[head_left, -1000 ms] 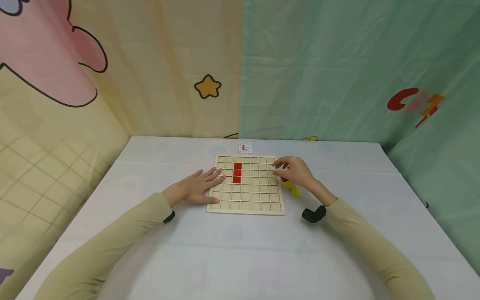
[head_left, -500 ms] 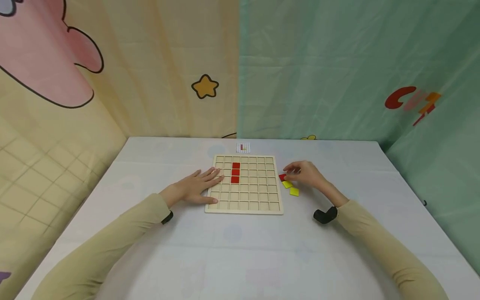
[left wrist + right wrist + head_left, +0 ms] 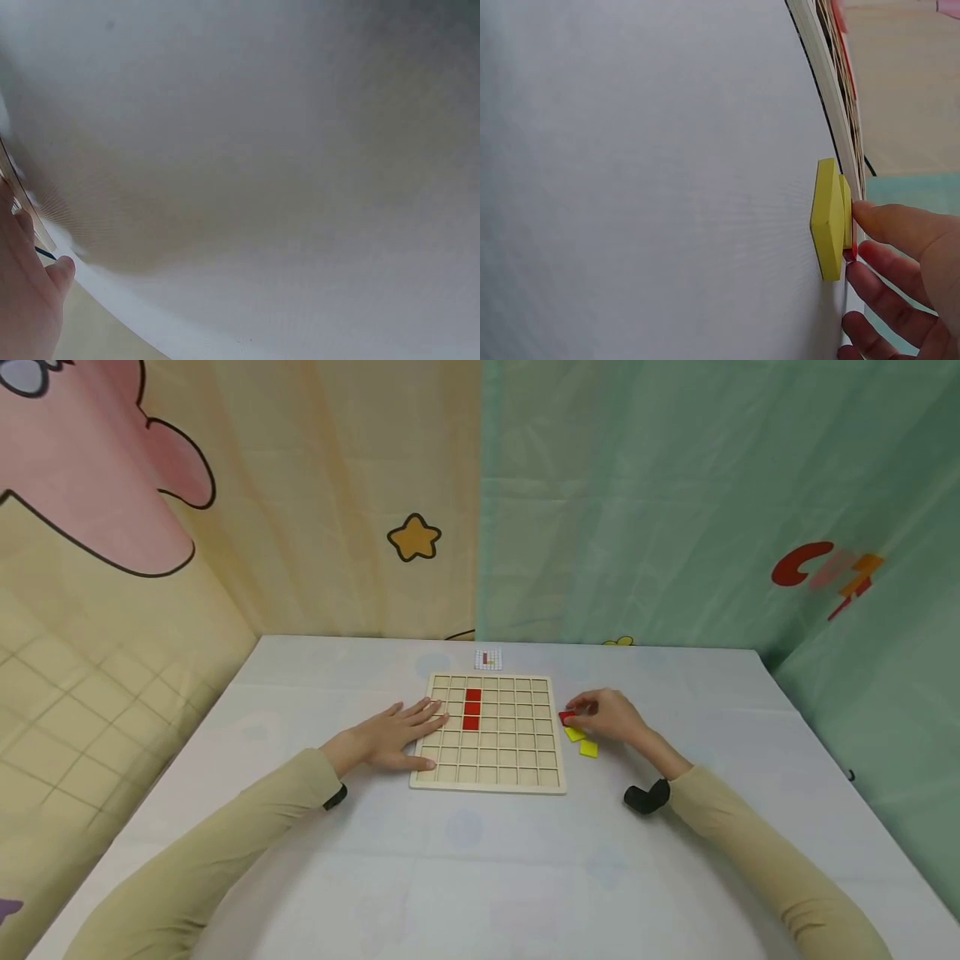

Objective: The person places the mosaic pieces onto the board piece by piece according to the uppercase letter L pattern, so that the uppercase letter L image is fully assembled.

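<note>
In the head view, my left hand (image 3: 390, 737) lies with spread fingers on the left edge of the wooden grid board (image 3: 487, 790). A column of three red squares (image 3: 472, 708) sits in the board's upper left part. Just off the board's right edge, my right hand (image 3: 611, 717) pinches a loose red tile (image 3: 566, 717) between thumb and fingers. Two yellow tiles (image 3: 588, 748) lie nearer me, below that hand. The right wrist view shows the thumb and curled fingers at the red tile (image 3: 850, 256), behind the yellow tiles (image 3: 826, 221).
A small card with a printed grid (image 3: 488, 659) lies behind the board. The white tabletop (image 3: 480, 877) extends around the board, with printed curtains (image 3: 637, 502) hanging at the back and sides.
My right hand has moved from over the board's right edge to the loose tiles beside it, and its fingertips have closed on the red one. The left hand has stayed in place.
</note>
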The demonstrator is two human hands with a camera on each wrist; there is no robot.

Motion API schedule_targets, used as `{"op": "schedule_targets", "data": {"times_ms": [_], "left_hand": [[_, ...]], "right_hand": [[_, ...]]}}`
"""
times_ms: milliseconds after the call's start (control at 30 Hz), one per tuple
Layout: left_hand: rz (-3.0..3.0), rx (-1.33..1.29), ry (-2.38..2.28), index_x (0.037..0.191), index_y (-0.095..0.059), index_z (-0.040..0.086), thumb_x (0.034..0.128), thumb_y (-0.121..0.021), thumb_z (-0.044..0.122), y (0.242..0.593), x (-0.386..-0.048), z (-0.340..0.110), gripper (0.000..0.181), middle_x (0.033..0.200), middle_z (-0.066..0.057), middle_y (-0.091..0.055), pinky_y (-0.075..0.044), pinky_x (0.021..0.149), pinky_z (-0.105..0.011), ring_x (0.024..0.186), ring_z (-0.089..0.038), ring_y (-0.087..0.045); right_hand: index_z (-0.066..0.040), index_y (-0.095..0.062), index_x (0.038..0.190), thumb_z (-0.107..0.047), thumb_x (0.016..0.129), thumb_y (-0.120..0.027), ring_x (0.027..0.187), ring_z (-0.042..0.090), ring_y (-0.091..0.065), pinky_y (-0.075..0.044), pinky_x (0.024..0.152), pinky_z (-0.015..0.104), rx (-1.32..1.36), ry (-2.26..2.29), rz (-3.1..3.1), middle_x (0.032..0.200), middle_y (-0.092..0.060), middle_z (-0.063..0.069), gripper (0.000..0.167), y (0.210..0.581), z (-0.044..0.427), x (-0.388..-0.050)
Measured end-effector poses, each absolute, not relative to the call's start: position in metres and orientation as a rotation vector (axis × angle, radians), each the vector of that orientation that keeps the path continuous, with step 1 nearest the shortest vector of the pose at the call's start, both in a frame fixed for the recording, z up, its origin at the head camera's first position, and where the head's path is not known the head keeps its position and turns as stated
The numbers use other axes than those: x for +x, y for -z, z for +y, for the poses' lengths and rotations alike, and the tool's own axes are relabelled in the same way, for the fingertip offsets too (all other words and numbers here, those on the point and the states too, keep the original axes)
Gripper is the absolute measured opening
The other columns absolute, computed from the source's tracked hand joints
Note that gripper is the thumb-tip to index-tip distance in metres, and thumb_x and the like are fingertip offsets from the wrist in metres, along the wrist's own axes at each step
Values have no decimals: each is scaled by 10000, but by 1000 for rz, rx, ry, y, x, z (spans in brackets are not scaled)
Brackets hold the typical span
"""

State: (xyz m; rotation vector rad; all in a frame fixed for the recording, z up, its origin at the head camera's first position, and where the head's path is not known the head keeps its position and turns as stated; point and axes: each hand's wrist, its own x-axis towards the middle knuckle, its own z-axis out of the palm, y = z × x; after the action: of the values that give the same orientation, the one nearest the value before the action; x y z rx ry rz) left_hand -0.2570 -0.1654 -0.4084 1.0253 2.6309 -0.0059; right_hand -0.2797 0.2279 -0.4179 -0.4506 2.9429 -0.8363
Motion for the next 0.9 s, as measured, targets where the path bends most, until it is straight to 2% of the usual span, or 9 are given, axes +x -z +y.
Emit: {"op": "schedule_targets", "data": {"times_ms": [167,500,733,900], "left_hand": [[2637,1027,3,1559,-103,224,910,-425,666,409,-257,-167,849,1637,-57,-14,-86,1175,-594,1510,-287,0],[2641,1024,11,1560,-83,235,909,-417,669,410,-259,-169,851,1637,-56,4,-81,1173,-600,1510,-289,7],[2630,1019,1,1560,-88,235,909,-424,667,410,-258,-169,850,1637,-54,9,-76,1175,-595,1510,-287,14],[2633,1028,-1,1560,-85,233,908,-421,669,412,-258,-169,853,1637,-59,0,-80,1173,-600,1510,-288,5]], "right_hand": [[-72,-730,1039,-279,841,-740,794,179,-585,-448,677,263,-447,809,2925,959,-724,71,287,416,227,-283],[-31,-719,1094,-205,830,-744,833,183,-575,-469,716,247,-553,780,2802,1066,-719,120,317,411,234,-295],[-44,-733,1050,-259,805,-759,808,170,-612,-464,682,256,-547,693,2866,970,-734,86,327,409,234,-294],[-78,-745,1006,-321,786,-765,794,186,-586,-440,654,267,-447,656,2946,928,-733,53,329,406,232,-289]]}}
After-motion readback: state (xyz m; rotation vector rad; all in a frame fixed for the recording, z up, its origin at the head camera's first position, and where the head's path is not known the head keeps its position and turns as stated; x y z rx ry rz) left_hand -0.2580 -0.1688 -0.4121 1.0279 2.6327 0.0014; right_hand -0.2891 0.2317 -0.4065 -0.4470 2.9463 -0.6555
